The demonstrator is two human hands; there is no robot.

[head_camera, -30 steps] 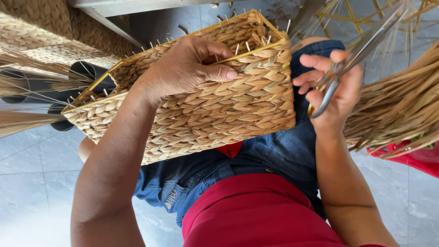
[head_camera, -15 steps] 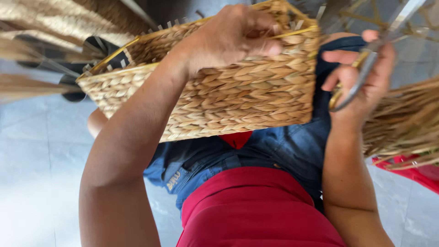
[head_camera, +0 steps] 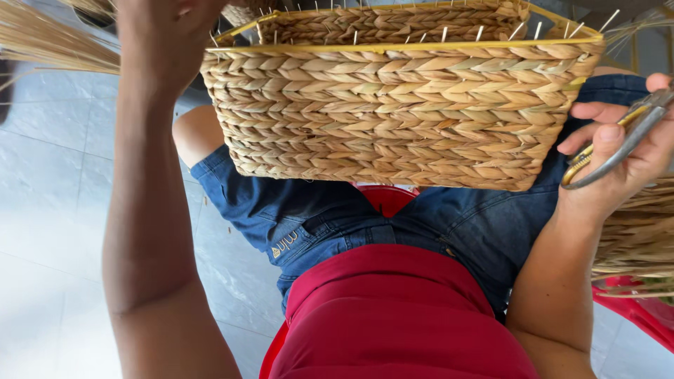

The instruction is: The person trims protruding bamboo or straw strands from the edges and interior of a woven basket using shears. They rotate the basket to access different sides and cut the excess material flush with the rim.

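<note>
A woven straw basket (head_camera: 393, 98) with a yellow wire rim lies on the person's lap, on the blue jeans (head_camera: 337, 217). The left hand (head_camera: 165, 35) is raised at the basket's left corner; I cannot tell if it grips the rim. The right hand (head_camera: 625, 151) holds metal scissors (head_camera: 618, 144), its fingers closed around the handles, just beside the basket's right side. Loose straw (head_camera: 635, 238) lies at the right.

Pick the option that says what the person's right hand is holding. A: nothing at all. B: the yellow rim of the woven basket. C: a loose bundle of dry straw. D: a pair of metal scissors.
D: the right hand has its fingers curled through the loops of the grey metal scissors, off the right side of the rectangular woven straw basket resting on the lap.
</note>
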